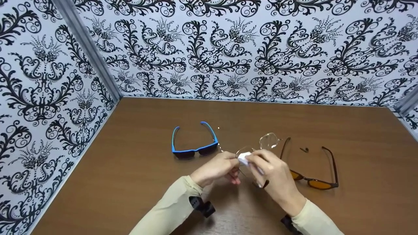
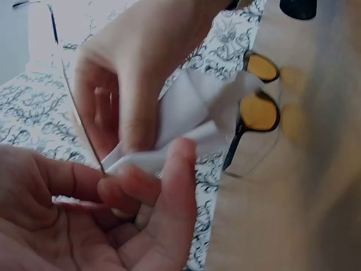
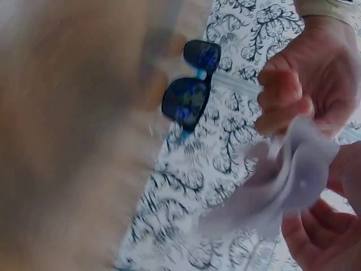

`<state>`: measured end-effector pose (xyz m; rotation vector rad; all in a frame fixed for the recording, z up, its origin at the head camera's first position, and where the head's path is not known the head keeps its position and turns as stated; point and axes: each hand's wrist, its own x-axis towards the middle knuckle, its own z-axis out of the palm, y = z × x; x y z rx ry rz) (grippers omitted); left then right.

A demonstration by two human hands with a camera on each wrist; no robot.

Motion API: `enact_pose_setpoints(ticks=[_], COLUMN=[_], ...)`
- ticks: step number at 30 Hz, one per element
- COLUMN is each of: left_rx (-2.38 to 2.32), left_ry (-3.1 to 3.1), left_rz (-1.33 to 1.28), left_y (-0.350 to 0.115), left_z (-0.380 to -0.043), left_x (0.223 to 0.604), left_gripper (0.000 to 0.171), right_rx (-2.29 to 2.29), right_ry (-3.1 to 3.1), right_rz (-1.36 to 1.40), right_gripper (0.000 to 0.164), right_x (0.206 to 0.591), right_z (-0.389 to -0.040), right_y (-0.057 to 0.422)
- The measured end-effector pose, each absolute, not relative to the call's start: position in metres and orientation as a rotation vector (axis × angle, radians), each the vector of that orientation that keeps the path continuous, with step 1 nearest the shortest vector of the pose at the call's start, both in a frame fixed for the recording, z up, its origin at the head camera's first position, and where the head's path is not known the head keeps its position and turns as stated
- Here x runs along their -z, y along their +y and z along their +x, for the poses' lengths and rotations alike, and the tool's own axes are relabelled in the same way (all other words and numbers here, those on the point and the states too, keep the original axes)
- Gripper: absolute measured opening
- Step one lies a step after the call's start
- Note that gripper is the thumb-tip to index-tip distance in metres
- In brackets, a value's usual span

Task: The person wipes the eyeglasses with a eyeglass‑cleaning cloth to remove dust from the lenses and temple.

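Note:
Near the middle of the head view, a pair of thin metal-rimmed eyeglasses [image 1: 269, 141] with clear lenses is held above the table. My left hand [image 1: 217, 168] pinches their thin frame between thumb and fingers; in the left wrist view a slender temple arm [image 2: 76, 110] runs up from those fingertips. A white cloth [image 1: 244, 158] is gripped by my right hand [image 1: 272, 176] at the near lens, and its folds [image 2: 197, 107] hang between the two hands. In the right wrist view the cloth [image 3: 299, 175] covers the near lens. Where cloth meets glass is hidden.
Blue-framed sunglasses [image 1: 195, 152] lie left of the hands with temples unfolded. Brown-framed glasses with orange lenses [image 1: 320, 184] lie to the right, close to my right hand. Patterned panels [image 1: 228, 49] border the wooden table [image 1: 147, 120] at the back and left.

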<state>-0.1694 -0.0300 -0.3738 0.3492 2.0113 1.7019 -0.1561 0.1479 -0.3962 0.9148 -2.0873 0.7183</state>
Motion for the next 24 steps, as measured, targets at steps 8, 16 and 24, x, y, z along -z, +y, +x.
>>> enact_pose_setpoints(ticks=[8,16,24], left_rx=[-1.667,-1.718,-1.649], left_ry=[2.043,2.065,2.19], left_rz=[0.374,0.352,0.364], left_y=[-0.024,-0.027,-0.019], left_z=[-0.166,-0.166,-0.162], left_x=[0.372,0.373,0.37], left_gripper=[0.018,0.019,0.019], right_rx=[-0.746,-0.565,-0.479], right_ry=[-2.017,-2.059,-2.052], right_rz=[0.919,0.954,0.952], right_gripper=[0.012,0.01,0.009], right_x=[0.396,0.394,0.379], right_z=[-0.16,-0.159,-0.164], right_y=[0.143,0.152,0.151])
